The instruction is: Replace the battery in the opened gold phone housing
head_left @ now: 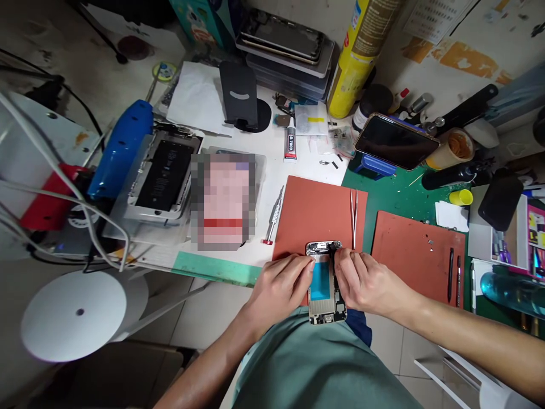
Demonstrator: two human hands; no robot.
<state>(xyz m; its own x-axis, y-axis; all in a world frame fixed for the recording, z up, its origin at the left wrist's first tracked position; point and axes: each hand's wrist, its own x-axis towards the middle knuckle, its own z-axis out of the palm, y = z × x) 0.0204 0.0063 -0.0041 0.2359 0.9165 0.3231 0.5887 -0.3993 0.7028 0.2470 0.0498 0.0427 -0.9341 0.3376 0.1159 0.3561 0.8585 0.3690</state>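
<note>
An opened phone housing [320,311], its inner side up, lies over the near edge of a reddish-brown mat [318,210]. A blue rectangular sheet [320,284] covers part of its battery bay. My left hand [281,286] is closed at the housing's left edge, with thumb and forefinger pinched near the top of the blue sheet. On the opposite edge my right hand [361,282] is closed too, its fingertips curled against the upper right side and partly hidden. Just above my right hand lie silver tweezers [354,218]. A small screwdriver [275,218] rests left of the mat.
A second mat [413,250] with two thin tools lies right. A phone [395,142] leans on a blue holder. Left are another opened phone [164,176], a blue-handled tool [121,147] and cables. A glue tube [290,142] and black stand [240,96] are farther back.
</note>
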